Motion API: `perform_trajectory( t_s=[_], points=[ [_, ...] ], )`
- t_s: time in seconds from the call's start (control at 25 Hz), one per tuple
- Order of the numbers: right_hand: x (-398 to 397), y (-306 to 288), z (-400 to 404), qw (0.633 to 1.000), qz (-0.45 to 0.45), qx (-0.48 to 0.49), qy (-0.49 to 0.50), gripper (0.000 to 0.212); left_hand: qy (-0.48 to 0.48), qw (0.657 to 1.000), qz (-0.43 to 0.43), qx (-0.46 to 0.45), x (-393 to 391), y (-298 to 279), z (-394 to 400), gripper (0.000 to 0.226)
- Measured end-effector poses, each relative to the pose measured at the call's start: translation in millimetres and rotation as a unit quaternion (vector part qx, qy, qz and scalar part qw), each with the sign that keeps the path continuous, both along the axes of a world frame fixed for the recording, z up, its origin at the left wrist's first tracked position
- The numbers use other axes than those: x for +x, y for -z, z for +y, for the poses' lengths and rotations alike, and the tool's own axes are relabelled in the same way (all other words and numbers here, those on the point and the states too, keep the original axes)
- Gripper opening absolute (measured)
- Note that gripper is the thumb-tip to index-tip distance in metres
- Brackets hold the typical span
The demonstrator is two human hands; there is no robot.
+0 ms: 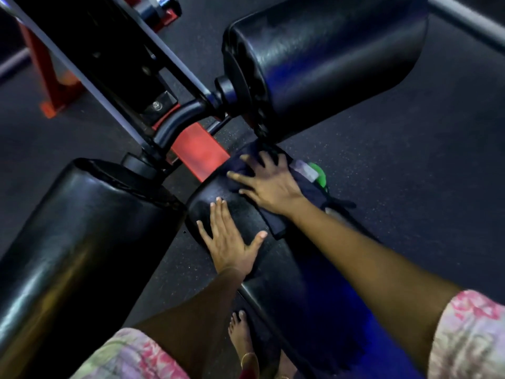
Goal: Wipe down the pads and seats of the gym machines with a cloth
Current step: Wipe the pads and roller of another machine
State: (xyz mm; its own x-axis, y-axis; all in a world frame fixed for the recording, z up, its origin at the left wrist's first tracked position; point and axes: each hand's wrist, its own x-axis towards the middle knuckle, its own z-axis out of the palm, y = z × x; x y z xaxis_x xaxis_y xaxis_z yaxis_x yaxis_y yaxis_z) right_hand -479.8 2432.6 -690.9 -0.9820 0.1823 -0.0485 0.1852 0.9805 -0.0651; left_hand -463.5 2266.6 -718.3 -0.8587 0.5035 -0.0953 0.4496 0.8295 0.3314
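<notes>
Hands at work on a gym bench: the right hand, fingers spread flat, presses a dark cloth onto the far end of the black seat pad, while the left hand, also open, braces on bare vinyl beside it. Wiping appears under way; next likely comes drawing the cloth back along the pad, then the roller pads.
</notes>
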Motion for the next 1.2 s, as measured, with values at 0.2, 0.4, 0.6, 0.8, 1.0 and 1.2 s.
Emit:
perform_trajectory(
  t_s=[0.2, 0.4, 0.6, 0.8, 1.0, 1.2],
  points=[
    [6.5, -4.0, 24.6, 0.993, -0.039, -0.059, 0.090, 0.048, -0.003, 1.000, 0.004, 0.003, -0.7, 0.6, 1.9, 0.111],
    [82.3, 7.3, 20.0, 0.966, -0.004, -0.060, 0.253, 0.046, -0.008, 1.000, 0.006, -0.012, 0.8, 1.5, -0.4, 0.112],
    [187.9, 6.7, -2.6, 0.925, 0.039, -0.009, 0.377, 0.048, -0.015, 1.000, -0.005, -0.006, 2.0, -1.1, 0.7, 0.114],
    [136.6, 10.6, -38.3, 0.866, 0.044, 0.001, 0.498, 0.041, -0.015, 1.000, -0.004, 0.007, 2.3, 0.0, -0.2, 0.111],
    [103.8, 17.0, -67.0, 0.942, 0.070, 0.043, 0.325, 0.041, -0.024, 1.000, 0.005, 0.012, 1.6, 2.6, -0.7, 0.093],
    [220.8, 13.3, -69.1, 0.981, 0.053, 0.047, 0.180, 0.044, -0.026, 1.000, 0.000, 0.009, 3.0, 2.4, 2.8, 0.085]
  ],
)
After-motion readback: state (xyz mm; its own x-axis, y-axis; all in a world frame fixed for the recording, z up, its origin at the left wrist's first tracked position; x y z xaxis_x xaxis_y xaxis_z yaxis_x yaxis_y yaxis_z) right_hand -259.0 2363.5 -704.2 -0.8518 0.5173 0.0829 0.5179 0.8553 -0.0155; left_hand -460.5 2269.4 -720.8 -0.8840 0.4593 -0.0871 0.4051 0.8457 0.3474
